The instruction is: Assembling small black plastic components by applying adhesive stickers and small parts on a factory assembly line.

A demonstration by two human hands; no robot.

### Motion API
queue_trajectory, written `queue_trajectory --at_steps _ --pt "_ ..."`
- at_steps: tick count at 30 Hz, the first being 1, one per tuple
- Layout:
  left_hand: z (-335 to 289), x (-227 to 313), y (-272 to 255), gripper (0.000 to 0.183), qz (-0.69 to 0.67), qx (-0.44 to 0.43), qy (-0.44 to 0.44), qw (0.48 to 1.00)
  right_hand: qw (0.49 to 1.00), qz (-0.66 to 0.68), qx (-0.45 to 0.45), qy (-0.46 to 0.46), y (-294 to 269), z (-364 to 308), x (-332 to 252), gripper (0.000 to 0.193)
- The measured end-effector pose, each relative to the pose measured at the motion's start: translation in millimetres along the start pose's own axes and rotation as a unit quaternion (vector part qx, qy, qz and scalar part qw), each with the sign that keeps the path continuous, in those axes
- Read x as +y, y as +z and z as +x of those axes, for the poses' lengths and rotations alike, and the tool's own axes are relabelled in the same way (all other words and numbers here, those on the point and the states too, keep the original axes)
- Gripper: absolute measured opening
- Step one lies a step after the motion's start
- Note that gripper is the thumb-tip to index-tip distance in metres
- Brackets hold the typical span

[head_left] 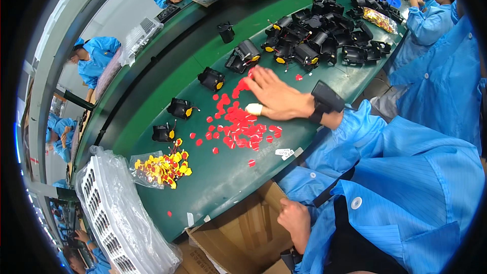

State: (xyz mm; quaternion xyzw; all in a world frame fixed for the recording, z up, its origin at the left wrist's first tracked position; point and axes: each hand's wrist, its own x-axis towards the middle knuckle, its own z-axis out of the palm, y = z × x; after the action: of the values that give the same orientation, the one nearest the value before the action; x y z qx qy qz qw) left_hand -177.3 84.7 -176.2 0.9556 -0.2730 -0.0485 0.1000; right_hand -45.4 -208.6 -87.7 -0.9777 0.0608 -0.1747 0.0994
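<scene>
My right hand (276, 96) lies flat, palm down, fingers stretched out, at the upper end of a spread of red round stickers (238, 124) on the green table. A white finger cot covers its thumb, and a black device is strapped to the wrist. Some red pieces show by its fingertips; what lies beneath the palm is hidden. My left hand (296, 220) is closed in a fist beside an open cardboard box (223, 238), below the table edge. Whatever it may hold is hidden. Beyond the right fingers sits a black plastic housing (243, 56) with a yellow tab.
Black housings (309, 40) are heaped toward the far right; several stand in a row to the left. Yellow-and-red pieces (165, 166) spill from a clear bag. White trays in plastic (111, 213) stand at lower left. A co-worker (431, 20) sits at right; others work across the line.
</scene>
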Motion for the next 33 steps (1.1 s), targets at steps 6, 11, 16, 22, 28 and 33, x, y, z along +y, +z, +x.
queue_trajectory --at_steps 6,11,16,22,28,33 --pt "0.3 -4.5 -5.6 0.010 -0.021 -0.002 -0.024 0.999 0.983 0.137 -0.051 -0.111 -1.6 0.7 -38.9 0.075" --pt "2.4 -0.6 -2.0 0.010 -0.023 0.022 -0.010 0.999 0.988 0.065 -0.049 -0.131 3.1 15.0 -34.7 0.076" --pt "2.4 0.9 -3.3 0.010 -0.022 0.025 0.001 0.999 0.967 0.142 -0.057 -0.205 4.1 21.5 -51.5 0.084" --pt "1.8 -1.6 -2.1 0.011 0.004 0.030 -0.012 0.999 0.956 0.082 -0.124 -0.253 20.7 27.1 -49.6 0.075" --pt "1.5 -1.7 -3.6 0.013 0.003 0.043 -0.005 0.999 0.931 0.160 -0.032 -0.327 36.0 70.8 -83.4 0.067" --pt "-5.2 -4.4 -4.0 0.013 0.003 0.038 -0.039 0.999 0.899 0.069 -0.148 -0.405 26.4 50.5 -100.0 0.061"
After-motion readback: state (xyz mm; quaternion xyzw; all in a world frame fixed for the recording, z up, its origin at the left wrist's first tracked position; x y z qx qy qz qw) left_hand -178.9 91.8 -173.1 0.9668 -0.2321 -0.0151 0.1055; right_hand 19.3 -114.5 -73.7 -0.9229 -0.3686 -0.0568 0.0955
